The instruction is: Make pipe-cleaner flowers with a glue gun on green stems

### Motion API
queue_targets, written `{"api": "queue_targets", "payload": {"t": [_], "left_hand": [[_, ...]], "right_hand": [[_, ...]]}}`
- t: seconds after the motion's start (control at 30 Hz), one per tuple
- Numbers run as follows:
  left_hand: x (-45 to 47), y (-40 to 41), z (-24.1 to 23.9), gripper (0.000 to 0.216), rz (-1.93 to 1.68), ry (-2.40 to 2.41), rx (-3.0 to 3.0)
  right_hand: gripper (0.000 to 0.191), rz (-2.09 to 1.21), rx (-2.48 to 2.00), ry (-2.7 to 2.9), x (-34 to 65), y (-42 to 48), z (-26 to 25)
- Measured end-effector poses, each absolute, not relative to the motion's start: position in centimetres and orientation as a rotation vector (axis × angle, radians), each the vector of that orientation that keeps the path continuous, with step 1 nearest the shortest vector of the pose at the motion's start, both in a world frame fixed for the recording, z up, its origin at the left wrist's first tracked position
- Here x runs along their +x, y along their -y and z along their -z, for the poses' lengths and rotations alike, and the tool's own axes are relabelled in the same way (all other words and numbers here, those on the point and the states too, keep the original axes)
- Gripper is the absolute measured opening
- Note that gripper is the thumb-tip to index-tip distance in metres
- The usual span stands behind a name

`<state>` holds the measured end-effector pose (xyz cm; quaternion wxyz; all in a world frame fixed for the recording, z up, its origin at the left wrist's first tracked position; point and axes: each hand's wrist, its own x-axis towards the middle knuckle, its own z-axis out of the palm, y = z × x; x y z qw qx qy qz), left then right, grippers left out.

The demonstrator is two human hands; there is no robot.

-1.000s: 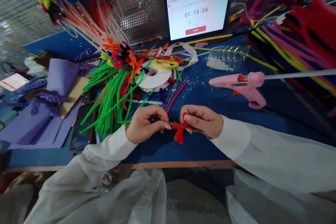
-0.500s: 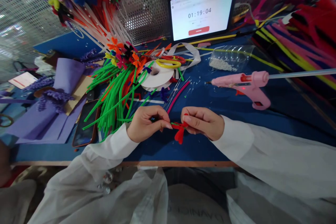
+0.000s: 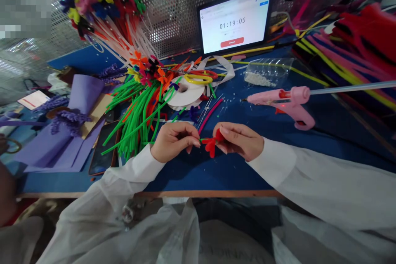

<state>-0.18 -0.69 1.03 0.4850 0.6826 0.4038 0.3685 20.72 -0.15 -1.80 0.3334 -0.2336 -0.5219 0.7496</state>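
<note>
A: Back wall?
B: Perf. metal sheet (image 3: 173, 12), grey, lots of small round holes, behind the worktop (image 3: 182, 177).
A: Worktop colour?
B: Blue, w/ a brown front edge (image 3: 216, 194). There's also a blue panel (image 3: 72, 58) at back L, nr the sheet.
A: Light?
B: Bright glints on the sheet, upper L; v. dim under the worktop.
A: Floor?
B: Too dark to tell. Top L corner's pixelated, so can't read that bit either.
</note>
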Motion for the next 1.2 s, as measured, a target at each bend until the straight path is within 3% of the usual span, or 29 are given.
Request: {"api": "queue_targets", "payload": {"t": [0.4, 0.77, 1.2], "left_hand": [[0.4, 0.2, -2.3, 0.021, -0.879, -1.109, 1.554], [0.6, -0.5, -1.4, 0.024, -0.774, -1.131, 1.470], [0.3, -0.3, -0.4, 0.016, -0.761, -1.082, 1.498]], "right_hand": [[0.049, -1.549, -0.688, 1.577, 21.4, -0.1, 1.4], [0.038, -1.676, -0.798, 1.561, 21.5, -0.3, 1.4], [0.026, -1.596, -0.940, 1.615, 21.4, -0.2, 1.1]]}}
